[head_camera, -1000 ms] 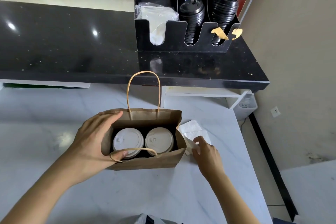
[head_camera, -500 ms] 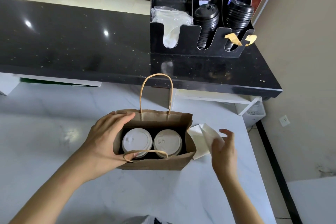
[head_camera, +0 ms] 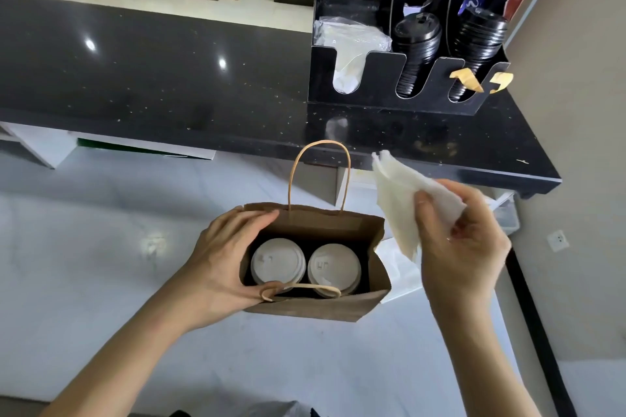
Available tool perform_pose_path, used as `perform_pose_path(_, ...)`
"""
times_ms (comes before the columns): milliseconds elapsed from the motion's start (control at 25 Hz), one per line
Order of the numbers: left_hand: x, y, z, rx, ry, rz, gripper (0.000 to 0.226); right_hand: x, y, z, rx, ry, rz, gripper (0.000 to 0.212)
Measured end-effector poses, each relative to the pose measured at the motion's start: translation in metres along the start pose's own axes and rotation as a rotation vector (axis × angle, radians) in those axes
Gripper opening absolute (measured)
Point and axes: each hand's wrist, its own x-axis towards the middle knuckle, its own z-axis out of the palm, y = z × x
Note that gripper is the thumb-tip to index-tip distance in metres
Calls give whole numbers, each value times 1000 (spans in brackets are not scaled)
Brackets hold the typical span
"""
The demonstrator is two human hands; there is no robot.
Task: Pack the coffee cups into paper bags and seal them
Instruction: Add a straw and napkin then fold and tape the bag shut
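Observation:
A brown paper bag (head_camera: 315, 306) stands open on the white marble counter (head_camera: 101, 264). Two coffee cups with white lids sit inside it side by side, the left cup (head_camera: 277, 262) and the right cup (head_camera: 333, 268). One bag handle (head_camera: 318, 176) stands upright at the far side; the near handle lies folded over the cups. My left hand (head_camera: 223, 264) grips the bag's left end, thumb on the near rim, fingers over the far rim. My right hand (head_camera: 464, 247) holds a white paper napkin (head_camera: 399, 206) raised to the right of the bag.
More white napkins (head_camera: 399, 267) lie on the counter right of the bag. Behind it runs a raised black countertop (head_camera: 152, 78) carrying a black organizer (head_camera: 382, 85) with stacked black lids and a plastic packet. The counter's right edge drops to the floor.
My right hand has lifted a napkin off the pile beside the bag and now holds it up in the air. My left hand has stayed on the bag.

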Motion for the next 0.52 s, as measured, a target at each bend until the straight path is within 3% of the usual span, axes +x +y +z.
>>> perform_pose_path(280, 2, 2, -2, -4, -1, -4, 115, -31, 16, 49, -178, -523, -503, 17)
perform_pose_path(400, 2, 2, -1, -5, 6, -9, 114, -33, 25, 62, -268, -712, -549, 12)
perform_pose_path(520, 2, 2, 1, -10, 12, -12, 114, -27, 27, 73, -391, -784, -542, 3)
